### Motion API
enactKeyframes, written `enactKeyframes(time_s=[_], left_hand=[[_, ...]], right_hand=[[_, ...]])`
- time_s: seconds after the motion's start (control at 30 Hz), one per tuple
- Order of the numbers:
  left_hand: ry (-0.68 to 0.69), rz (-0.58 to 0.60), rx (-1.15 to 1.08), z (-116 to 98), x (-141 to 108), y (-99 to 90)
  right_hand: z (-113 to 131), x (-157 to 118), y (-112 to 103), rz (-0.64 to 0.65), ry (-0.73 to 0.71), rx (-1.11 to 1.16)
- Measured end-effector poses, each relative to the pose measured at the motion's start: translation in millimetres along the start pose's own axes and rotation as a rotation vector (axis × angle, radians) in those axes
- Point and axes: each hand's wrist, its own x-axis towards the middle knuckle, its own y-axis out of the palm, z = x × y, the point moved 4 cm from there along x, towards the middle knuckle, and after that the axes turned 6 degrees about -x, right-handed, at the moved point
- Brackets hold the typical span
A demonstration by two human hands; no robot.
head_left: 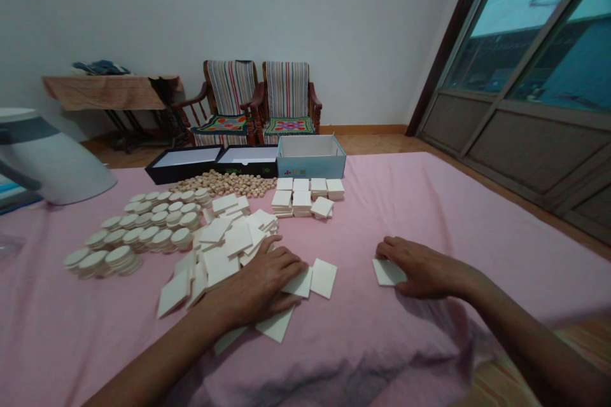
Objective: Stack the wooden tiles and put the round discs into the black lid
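My left hand (270, 280) is at the right edge of a loose heap of white square tiles (222, 261), its fingers closed on a square tile (300, 283). Another square tile (324, 278) lies flat just right of it, and one more (277, 325) shows below the palm. To the right, my right hand (413, 266) grips a square tile (387, 272) between thumb and fingers, low over the pink cloth (353, 331). Stacked square tiles (301, 202) stand in rows beyond the hands.
Round disc stacks (143, 229) fill the left, with small wooden pieces (229, 184) behind. Two black trays (181, 172) and a light blue box (312, 166) line the far side. A white kettle (62, 162) stands at far left; two chairs (286, 98) are beyond.
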Motion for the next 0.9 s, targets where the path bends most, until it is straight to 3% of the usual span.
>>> enactKeyframes(time_s=[0.23,0.33,0.57,0.9], left_hand=[[-0.116,-0.127,0.168,17.3,27.2,11.6],[-0.206,-0.169,0.241,24.4,35.5,12.2],[-0.302,-0.169,0.312,29.8,35.6,15.2],[-0.309,-0.124,0.274,34.8,29.9,22.3]], right_hand=[[9.9,61.7,-8.6,-0.239,0.123,0.099],[9.7,76.6,-8.5,-0.279,0.123,0.134],[14.4,75.4,-0.9,-0.095,-0.31,0.174],[27.1,83.5,-10.4,-0.096,-0.337,0.104]])
